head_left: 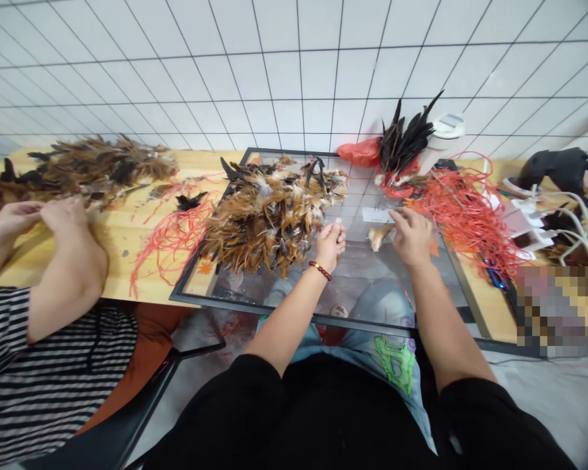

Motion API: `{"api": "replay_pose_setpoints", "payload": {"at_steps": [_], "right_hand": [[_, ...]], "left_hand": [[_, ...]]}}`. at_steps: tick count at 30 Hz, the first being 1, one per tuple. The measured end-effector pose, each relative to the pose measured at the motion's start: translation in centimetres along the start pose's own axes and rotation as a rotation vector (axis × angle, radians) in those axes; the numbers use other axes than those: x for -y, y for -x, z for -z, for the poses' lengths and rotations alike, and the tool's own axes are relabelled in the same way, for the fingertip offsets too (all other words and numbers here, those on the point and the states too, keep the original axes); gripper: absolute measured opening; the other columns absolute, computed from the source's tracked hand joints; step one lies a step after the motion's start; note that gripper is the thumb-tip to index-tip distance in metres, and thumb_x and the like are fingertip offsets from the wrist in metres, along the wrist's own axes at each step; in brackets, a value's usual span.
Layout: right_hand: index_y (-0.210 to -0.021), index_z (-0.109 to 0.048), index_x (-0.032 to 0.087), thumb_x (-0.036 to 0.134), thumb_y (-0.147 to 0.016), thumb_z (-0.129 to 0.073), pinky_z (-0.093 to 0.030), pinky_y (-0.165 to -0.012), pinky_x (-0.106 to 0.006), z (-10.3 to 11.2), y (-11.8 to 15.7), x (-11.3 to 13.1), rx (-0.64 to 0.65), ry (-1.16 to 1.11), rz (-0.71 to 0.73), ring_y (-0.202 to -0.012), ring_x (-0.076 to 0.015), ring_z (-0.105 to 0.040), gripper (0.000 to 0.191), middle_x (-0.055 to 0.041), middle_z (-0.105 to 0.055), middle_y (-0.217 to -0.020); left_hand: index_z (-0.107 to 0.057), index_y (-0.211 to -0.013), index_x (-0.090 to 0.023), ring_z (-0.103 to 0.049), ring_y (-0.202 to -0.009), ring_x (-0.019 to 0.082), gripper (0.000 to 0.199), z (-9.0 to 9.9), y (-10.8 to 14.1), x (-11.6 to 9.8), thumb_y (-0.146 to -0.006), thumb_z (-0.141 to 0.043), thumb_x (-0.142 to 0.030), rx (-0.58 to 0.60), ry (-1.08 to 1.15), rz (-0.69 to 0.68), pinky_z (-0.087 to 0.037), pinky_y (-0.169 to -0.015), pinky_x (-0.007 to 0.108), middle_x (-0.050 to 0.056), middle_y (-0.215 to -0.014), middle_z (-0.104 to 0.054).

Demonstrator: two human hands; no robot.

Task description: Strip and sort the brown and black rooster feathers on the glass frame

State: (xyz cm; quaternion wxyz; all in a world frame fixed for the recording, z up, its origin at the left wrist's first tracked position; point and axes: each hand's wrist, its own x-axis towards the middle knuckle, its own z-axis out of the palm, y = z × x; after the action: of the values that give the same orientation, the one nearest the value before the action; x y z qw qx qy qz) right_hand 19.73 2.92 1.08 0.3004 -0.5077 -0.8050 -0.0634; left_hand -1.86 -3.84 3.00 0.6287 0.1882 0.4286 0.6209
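My left hand [330, 245], with a beaded bracelet at its wrist, is closed above the glass tabletop [353, 261]. A tiny pale bit shows at its fingertips, too small to name. Just left of it lies a big heap of brown feathers [269, 215]. My right hand [412, 236] hovers at the right with thumb and forefinger apart and nothing visible between them. Beside its fingertips are a white paper strip [375, 215] and a small tan feather [379, 235] on the glass.
Black feathers [404, 140] stand by a red plastic bag [360, 153]. Red plastic strings [470, 209] pile up at the right, near blue-handled scissors [496, 275] and a white power strip [524, 225]. At the left, a co-worker's hands [61, 212] are near more feathers [108, 160].
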Motion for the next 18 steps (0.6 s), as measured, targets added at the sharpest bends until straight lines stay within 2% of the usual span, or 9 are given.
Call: {"api": "replay_pose_setpoints", "payload": {"at_steps": [3,5,8,11,13,15,16,18], "right_hand": [[-0.123,-0.068,0.027,0.016,-0.088,-0.046,-0.041,-0.097,-0.048,0.1,0.5,-1.2,-0.078,-0.031,-0.046,-0.113,-0.0289,-0.058,0.043,-0.0114,-0.064,-0.129],[-0.118,-0.071,0.029,0.016,-0.087,-0.049,-0.04,-0.098,-0.047,0.3,0.6,-1.5,-0.007,-0.073,0.059,-0.115,-0.028,-0.056,0.04,-0.0092,-0.067,-0.125],[-0.116,-0.072,0.033,0.013,-0.086,-0.052,-0.037,-0.102,-0.047,0.3,0.6,-1.0,0.158,-0.107,0.238,-0.124,-0.0275,-0.052,0.042,-0.0056,-0.065,-0.132],[-0.106,-0.075,0.031,0.017,-0.087,-0.055,-0.034,-0.102,-0.05,-0.1,0.6,0.1,0.243,-0.149,0.268,-0.128,-0.0295,-0.049,0.03,-0.0049,-0.064,-0.136],[-0.094,-0.075,0.026,0.026,-0.089,-0.057,-0.036,-0.098,-0.048,-0.3,0.6,0.9,0.234,-0.25,0.188,-0.119,-0.0286,-0.055,0.018,-0.0068,-0.07,-0.123],[-0.084,-0.072,0.022,0.038,-0.089,-0.059,-0.043,-0.085,-0.04,-0.4,0.6,1.9,0.193,-0.432,0.015,-0.093,-0.0234,-0.062,0.021,-0.0071,-0.074,-0.095],[-0.08,-0.069,0.021,0.045,-0.088,-0.06,-0.044,-0.074,-0.035,-0.4,0.6,2.4,0.178,-0.551,-0.095,-0.077,-0.0197,-0.06,0.027,-0.0053,-0.071,-0.08],[-0.073,-0.065,0.021,0.058,-0.082,-0.064,-0.037,-0.056,-0.028,-0.4,0.6,3.7,0.188,-0.804,-0.305,-0.055,-0.0135,-0.049,0.039,-0.0004,-0.06,-0.06]], "left_hand": [[-0.046,-0.08,-0.018,-0.027,-0.039,0.001,0.028,0.1,0.1,0.0,-0.092,-0.059,-0.04,-0.004,-0.003,-0.006,-0.017,-0.041,0.015,-0.009,-0.055,-0.036],[-0.047,-0.08,-0.018,-0.026,-0.039,0.001,0.027,0.1,0.2,0.1,-0.093,-0.058,-0.039,-0.002,-0.014,-0.015,-0.017,-0.041,0.015,-0.009,-0.055,-0.037],[-0.047,-0.079,-0.018,-0.026,-0.039,0.001,0.025,-0.1,0.4,0.3,-0.095,-0.054,-0.035,0.012,-0.048,-0.025,-0.016,-0.041,0.015,-0.009,-0.054,-0.037],[-0.048,-0.078,-0.017,-0.025,-0.039,0.001,0.025,-0.4,0.5,0.5,-0.096,-0.052,-0.033,0.019,-0.088,-0.027,-0.015,-0.041,0.015,-0.009,-0.054,-0.037],[-0.048,-0.077,-0.017,-0.025,-0.039,0.001,0.026,-0.6,0.5,0.5,-0.095,-0.055,-0.035,0.013,-0.112,-0.023,-0.015,-0.041,0.015,-0.009,-0.054,-0.037],[-0.049,-0.077,-0.017,-0.026,-0.04,0.001,0.027,-0.6,0.6,0.6,-0.093,-0.058,-0.036,0.008,-0.128,-0.026,-0.015,-0.041,0.015,-0.009,-0.055,-0.037],[-0.05,-0.076,-0.016,-0.027,-0.041,0.0,0.027,-0.6,0.6,0.6,-0.092,-0.059,-0.035,0.012,-0.134,-0.033,-0.015,-0.041,0.015,-0.008,-0.056,-0.038],[-0.053,-0.076,-0.015,-0.029,-0.042,0.0,0.024,-0.5,0.5,0.7,-0.089,-0.063,-0.032,0.038,-0.14,-0.053,-0.017,-0.042,0.015,-0.007,-0.061,-0.045]]}}
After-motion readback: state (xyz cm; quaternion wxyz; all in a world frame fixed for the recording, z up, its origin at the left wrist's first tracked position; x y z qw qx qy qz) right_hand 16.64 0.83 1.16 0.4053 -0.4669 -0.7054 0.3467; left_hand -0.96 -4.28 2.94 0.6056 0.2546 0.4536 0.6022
